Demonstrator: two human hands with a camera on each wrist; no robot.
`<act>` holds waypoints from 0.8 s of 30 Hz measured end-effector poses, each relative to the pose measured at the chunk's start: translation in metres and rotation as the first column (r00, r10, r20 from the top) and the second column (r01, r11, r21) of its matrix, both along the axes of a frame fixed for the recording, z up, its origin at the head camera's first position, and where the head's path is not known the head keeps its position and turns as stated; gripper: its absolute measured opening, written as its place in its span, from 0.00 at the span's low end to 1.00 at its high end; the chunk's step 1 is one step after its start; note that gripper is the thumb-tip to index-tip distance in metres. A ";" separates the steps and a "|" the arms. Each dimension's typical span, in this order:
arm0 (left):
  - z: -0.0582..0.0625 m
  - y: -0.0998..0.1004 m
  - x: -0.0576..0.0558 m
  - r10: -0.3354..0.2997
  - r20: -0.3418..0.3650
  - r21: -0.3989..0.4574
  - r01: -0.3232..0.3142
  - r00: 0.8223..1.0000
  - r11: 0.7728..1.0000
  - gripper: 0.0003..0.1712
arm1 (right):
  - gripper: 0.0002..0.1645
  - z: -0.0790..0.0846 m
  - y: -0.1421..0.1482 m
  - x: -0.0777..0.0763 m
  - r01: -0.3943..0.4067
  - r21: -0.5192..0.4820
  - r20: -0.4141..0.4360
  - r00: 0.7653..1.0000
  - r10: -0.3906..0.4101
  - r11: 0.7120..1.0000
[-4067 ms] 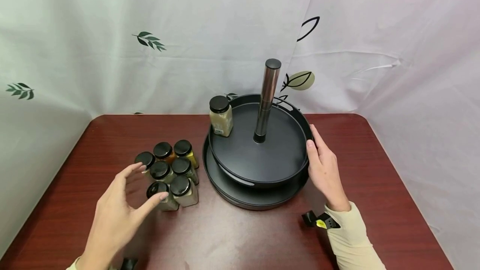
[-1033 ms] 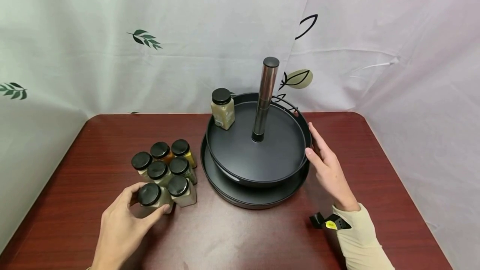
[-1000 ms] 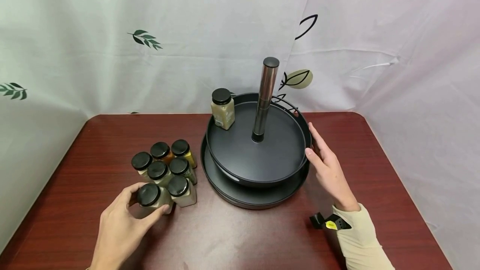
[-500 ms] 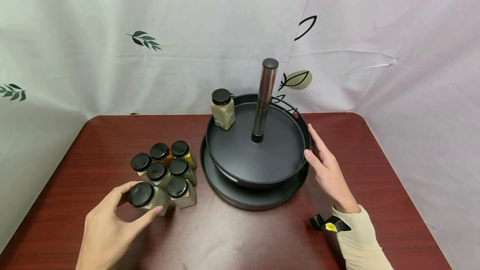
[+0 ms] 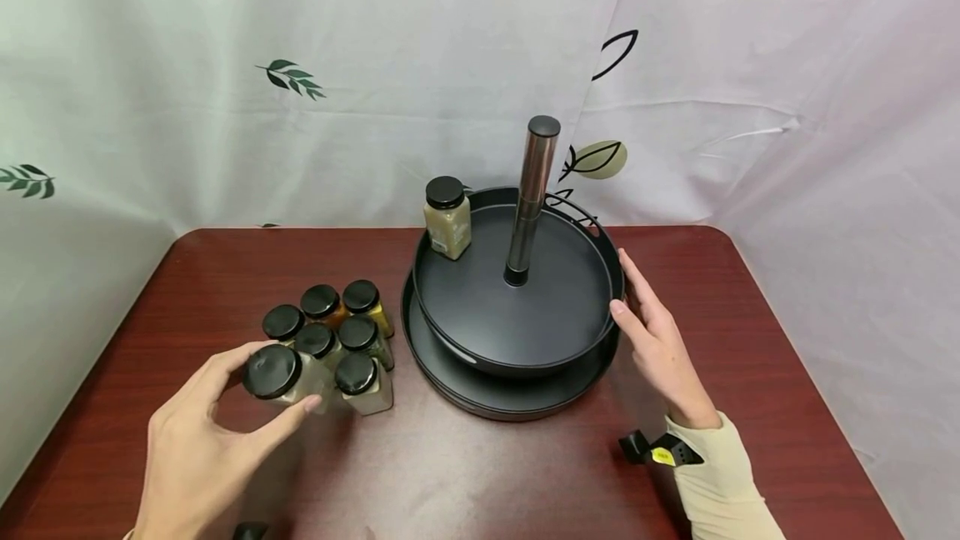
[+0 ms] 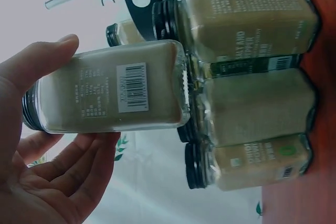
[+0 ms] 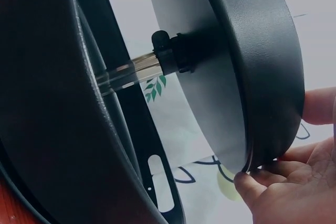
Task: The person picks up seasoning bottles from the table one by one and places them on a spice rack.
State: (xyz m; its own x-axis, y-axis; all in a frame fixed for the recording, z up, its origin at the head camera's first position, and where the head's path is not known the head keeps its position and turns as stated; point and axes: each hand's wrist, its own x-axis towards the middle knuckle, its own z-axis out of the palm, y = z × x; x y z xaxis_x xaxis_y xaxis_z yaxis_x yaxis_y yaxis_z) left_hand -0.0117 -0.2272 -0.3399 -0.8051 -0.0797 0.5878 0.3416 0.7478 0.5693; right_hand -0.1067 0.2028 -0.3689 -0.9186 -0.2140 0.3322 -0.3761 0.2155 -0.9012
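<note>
As left grip pinches jar, lid up, axis steep, right grip holds tray

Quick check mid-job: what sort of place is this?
Probably a makeshift tabletop work corner, though the room beyond is hidden: pale leaf-print sheets hang behind and beside a reddish-brown table, which holds only jars and a black two-tier stand in view.

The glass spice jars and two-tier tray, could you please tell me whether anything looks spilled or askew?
Nothing stands out: the six glass spice jars on the table and the jar on the two-tier tray stand upright and capped; no spill shows.
</note>
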 end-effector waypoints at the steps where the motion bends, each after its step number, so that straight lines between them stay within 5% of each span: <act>1: 0.001 0.000 -0.001 -0.007 -0.018 0.007 0.008 1.000 1.000 0.42 | 0.34 0.000 0.000 0.000 -0.001 0.000 -0.003 1.000 0.001 1.000; 10: 0.012 0.009 -0.010 -0.015 -0.082 0.063 0.020 0.997 0.998 0.40 | 0.34 -0.001 0.001 -0.001 0.002 0.007 -0.007 1.000 -0.002 1.000; 24: 0.045 0.042 -0.019 -0.025 -0.101 0.172 0.042 0.995 0.984 0.39 | 0.34 -0.001 0.001 0.001 0.059 0.068 0.024 0.998 -0.061 0.996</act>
State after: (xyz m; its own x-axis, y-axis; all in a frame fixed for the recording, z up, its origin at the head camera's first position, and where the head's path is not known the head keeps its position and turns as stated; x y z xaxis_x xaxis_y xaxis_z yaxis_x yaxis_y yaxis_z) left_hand -0.0309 -0.1852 -0.2947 -0.7478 -0.1616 0.6439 0.4254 0.6280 0.6517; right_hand -0.1054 0.2039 -0.3700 -0.9386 -0.1790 0.2949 -0.3373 0.2973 -0.8932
